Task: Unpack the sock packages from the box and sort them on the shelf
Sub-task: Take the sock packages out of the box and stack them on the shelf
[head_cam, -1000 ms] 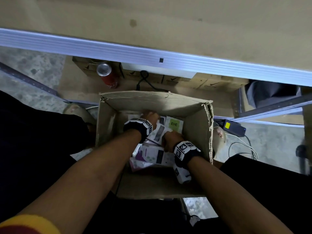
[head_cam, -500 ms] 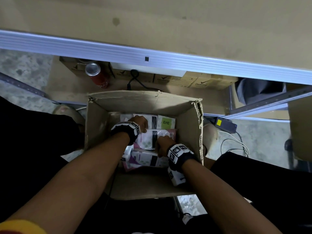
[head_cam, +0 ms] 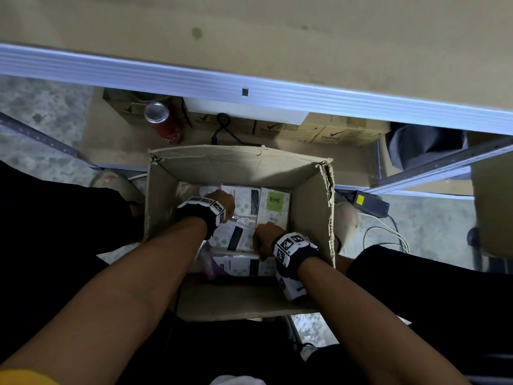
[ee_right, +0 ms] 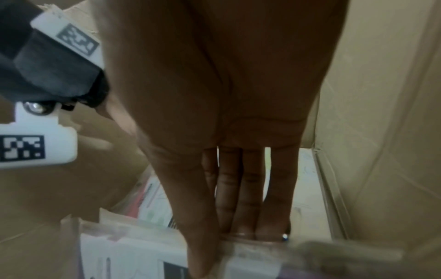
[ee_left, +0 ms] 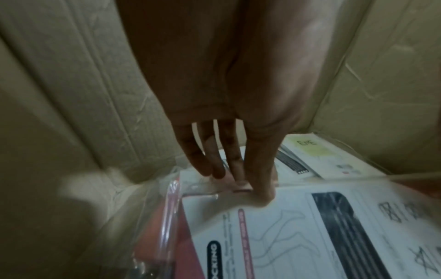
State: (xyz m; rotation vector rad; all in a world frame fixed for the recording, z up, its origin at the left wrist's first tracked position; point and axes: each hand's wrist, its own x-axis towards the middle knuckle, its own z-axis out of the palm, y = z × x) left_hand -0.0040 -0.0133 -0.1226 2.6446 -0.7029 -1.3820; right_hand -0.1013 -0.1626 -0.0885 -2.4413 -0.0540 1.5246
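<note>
hands: your left hand (head_cam: 220, 202) and right hand (head_cam: 263, 237) pinch opposite ends of one pack (head_cam: 236, 236) | why: to lift it level | place: mid-box (head_cam: 236, 162)

Speckled grey floor (head_cam: 50, 107) carries open cardboard box (head_cam: 238, 165), between the person's legs. Low shelf board (head_cam: 111, 145) behind it holds red can (head_cam: 163, 123), black cable (head_cam: 224, 132), printed cartons (head_cam: 327, 134).
</note>
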